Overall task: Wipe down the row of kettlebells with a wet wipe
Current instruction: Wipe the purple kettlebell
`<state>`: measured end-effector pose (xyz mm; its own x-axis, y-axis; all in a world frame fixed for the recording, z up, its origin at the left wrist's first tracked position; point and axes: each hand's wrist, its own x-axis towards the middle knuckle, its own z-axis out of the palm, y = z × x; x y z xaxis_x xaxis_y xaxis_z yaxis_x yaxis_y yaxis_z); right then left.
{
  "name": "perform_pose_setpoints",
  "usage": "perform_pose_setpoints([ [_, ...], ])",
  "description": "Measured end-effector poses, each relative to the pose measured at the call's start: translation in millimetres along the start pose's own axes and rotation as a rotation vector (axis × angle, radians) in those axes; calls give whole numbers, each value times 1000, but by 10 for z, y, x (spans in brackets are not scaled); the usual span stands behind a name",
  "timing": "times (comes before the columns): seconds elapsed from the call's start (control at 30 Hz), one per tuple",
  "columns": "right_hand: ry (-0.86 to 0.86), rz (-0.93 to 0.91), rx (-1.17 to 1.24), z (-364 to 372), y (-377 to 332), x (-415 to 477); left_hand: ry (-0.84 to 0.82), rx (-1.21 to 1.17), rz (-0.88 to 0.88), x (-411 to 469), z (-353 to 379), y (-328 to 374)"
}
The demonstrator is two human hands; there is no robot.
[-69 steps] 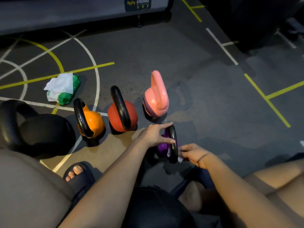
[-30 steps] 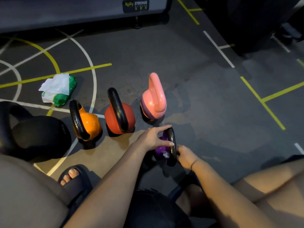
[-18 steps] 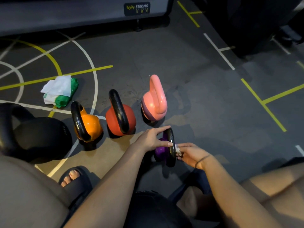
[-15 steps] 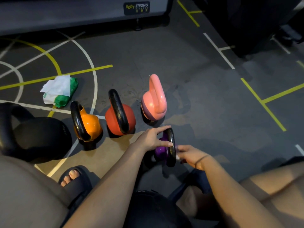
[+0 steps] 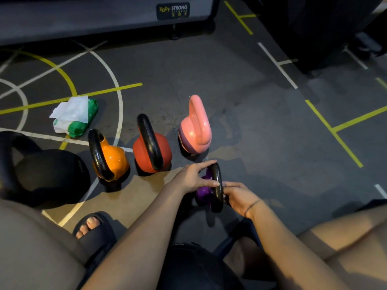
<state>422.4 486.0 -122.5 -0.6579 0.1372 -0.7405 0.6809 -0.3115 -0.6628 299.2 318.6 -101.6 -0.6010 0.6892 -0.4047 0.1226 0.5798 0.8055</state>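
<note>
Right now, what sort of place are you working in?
Most likely a gym: kettlebells stand on a dark floor painted with court lines, and a sign reads Body Strong.

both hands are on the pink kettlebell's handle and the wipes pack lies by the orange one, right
No. The head view shows the left hand and right hand on the handle of the purple kettlebell; the pink kettlebell stands untouched beyond it. The wipes pack does lie by the orange kettlebell.

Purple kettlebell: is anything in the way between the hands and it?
Nothing visible is. The left hand holds the purple kettlebell by its black handle from one side; the right hand touches it from the other.
</note>
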Motion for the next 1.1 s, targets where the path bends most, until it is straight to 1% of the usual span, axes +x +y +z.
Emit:
perform_pose_setpoints([
  [0.13, 80, 40, 1, 42, 13, 1, 1, -22, 3, 11, 27, -23],
  [0.27, 153, 115, -155, 17, 52, -94, -13, -24, -3, 14, 41, -32],
  [0.37, 166, 146, -72, -3, -3, -92, -3, -16, 2, 17, 48, -18],
  [0.43, 122, 189, -18, 24, -104, -61, 2, -18, 3, 8, 58, -30],
  [0.53, 52, 269, -28, 34, -254, -43, -7, -87, 0, -17, 87, -81],
  [0.63, 32, 252, 90, -23, -307, -20, 12, -59, -3, -34, 122, -80],
  [0.7, 48, 193, 176, -11, -361, 10, 27, -28, 1, -17, 128, -58],
  [0.77, 91, 156, 194, 24, -345, 66, 25, -18, 7, -4, 134, -61],
  [0.83, 118, 158, 153, 62, -303, 52, 9, -27, 8, -3, 136, -72],
  [0.9, 144, 176, 46, 49, -229, 32, 4, -35, 6, -3, 139, -77],
  [1.0, 122, 241, -33, 22, -245, -29, 3, -53, 7, 2, 142, -81],
  [1.1, 111, 213, 71, 43, -363, 11, -1, -76, 17, 8, 122, -93],
])
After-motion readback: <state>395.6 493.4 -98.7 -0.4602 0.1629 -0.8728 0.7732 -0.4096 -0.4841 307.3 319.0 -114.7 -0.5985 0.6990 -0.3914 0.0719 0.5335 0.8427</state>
